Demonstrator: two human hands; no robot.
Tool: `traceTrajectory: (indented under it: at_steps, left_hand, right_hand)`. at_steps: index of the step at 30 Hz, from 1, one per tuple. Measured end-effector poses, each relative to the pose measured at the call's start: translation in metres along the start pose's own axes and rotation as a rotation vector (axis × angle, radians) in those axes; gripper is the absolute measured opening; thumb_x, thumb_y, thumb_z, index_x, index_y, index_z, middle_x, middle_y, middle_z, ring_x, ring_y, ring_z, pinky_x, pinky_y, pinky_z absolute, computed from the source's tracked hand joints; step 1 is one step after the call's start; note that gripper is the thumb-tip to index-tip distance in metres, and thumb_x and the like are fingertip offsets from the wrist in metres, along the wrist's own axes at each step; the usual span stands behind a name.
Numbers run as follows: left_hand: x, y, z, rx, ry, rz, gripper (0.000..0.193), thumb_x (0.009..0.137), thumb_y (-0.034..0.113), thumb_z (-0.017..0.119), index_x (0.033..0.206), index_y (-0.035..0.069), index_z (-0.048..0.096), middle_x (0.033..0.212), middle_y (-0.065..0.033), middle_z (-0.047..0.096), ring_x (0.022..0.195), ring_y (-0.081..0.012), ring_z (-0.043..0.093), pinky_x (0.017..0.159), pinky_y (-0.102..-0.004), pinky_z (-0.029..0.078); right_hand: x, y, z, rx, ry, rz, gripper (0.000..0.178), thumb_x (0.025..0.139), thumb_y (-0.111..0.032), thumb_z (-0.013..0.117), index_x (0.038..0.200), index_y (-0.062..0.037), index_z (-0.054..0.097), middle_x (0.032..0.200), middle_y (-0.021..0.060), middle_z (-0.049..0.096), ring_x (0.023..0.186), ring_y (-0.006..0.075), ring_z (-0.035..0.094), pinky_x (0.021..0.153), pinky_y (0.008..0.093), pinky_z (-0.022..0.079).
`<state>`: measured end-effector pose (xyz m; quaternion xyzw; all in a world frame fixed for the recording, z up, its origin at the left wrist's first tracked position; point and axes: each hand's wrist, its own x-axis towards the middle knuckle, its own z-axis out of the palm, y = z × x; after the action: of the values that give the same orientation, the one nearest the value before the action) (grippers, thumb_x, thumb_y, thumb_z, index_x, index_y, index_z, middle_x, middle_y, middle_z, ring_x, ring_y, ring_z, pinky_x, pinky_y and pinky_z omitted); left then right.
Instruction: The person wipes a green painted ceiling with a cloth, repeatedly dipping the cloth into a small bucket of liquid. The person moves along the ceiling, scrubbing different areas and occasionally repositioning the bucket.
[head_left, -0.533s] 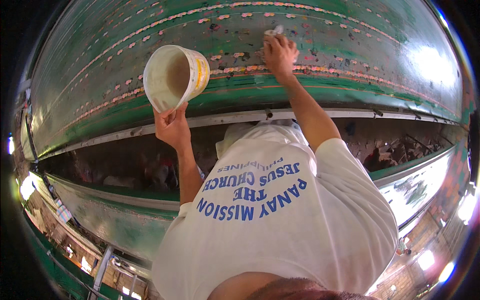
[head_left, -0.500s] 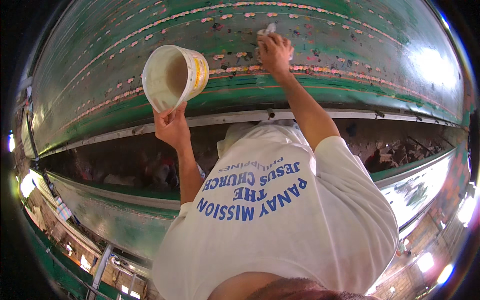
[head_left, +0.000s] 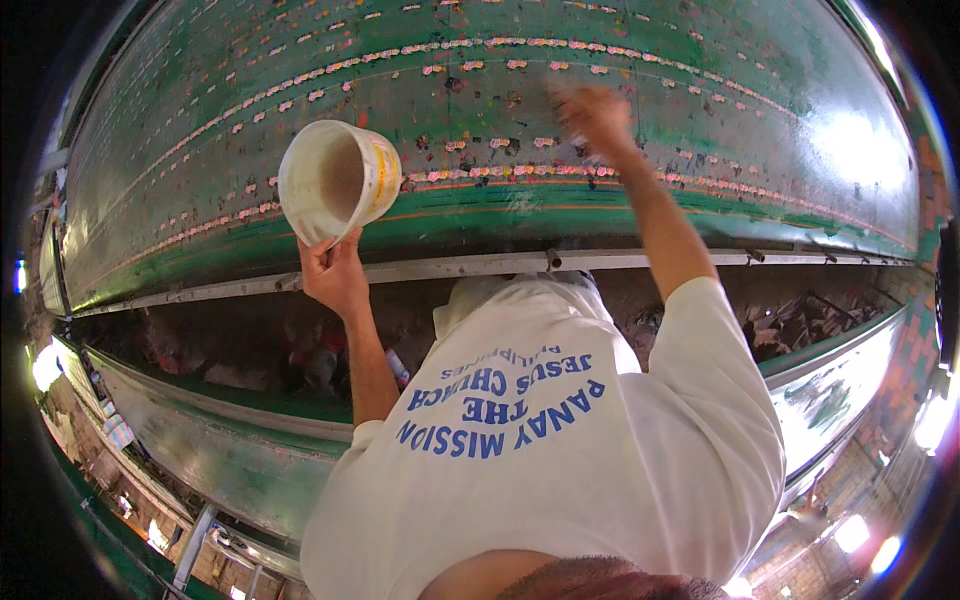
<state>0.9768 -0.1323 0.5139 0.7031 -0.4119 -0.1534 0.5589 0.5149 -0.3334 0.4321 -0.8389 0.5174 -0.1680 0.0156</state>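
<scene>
My left hand (head_left: 335,275) is closed on the near rim of a white plastic bucket (head_left: 388,178) with a yellow label. The bucket tilts so that its mouth faces left, and cloudy, greyish liquid shows inside. Over the long green table (head_left: 480,225) my right hand (head_left: 597,118) is smeared by motion, its fingers curled. A bit of white rag (head_left: 592,156) shows beneath it; the rest is hidden by the hand. Rows of small pink-and-white printed shapes (head_left: 520,172) and dark paint specks run along the tabletop around it.
A pale metal rail (head_left: 450,266) with short studs borders the table's near edge. Behind me stands a second green table (head_left: 220,430), with a littered aisle (head_left: 240,350) between the two. Bright glare (head_left: 855,135) lies on the right end of the table.
My right hand has moved right and slightly nearer with the rag, and is now blurred. The bucket in my left hand has shifted a little nearer and left.
</scene>
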Motion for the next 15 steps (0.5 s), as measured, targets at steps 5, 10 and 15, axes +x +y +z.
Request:
traceTrajectory:
  at_steps: [5,10,15]
  left_hand:
    - [0.018,-0.015,0.004,0.072,-0.086,0.041,0.033,0.084,0.015,0.098,0.099,0.001,0.072,0.100,-0.0074,0.077,0.088,-0.0132,0.069,0.084,-0.0324,0.062]
    - [0.023,0.003,0.011,0.210,-0.082,0.119,0.038,0.084,0.023,0.099,0.097,0.003,0.069,0.090,-0.0066,0.073,0.076,-0.0129,0.063,0.073,-0.0315,0.060]
    - [0.019,-0.001,0.011,0.293,-0.057,0.058,0.040,0.085,0.025,0.098,0.099,0.003,0.068,0.095,-0.0099,0.076,0.082,-0.0148,0.068,0.072,-0.0313,0.058]
  right_hand:
    - [-0.026,0.156,-0.021,-0.311,0.393,0.956,0.028,0.104,-0.050,0.065,0.122,-0.0327,0.078,0.129,0.0082,0.072,0.116,0.0459,0.063,0.094,0.0640,0.050]
    - [-0.027,0.075,0.002,-0.014,0.220,0.496,0.024,0.097,-0.031,0.072,0.117,-0.0203,0.080,0.111,0.0089,0.077,0.100,0.0350,0.072,0.093,0.0581,0.054]
    - [-0.012,-0.149,0.027,0.212,-0.206,-0.438,0.040,0.089,-0.025,0.078,0.129,-0.0313,0.078,0.147,0.0033,0.067,0.133,0.0355,0.061,0.106,0.0570,0.049]
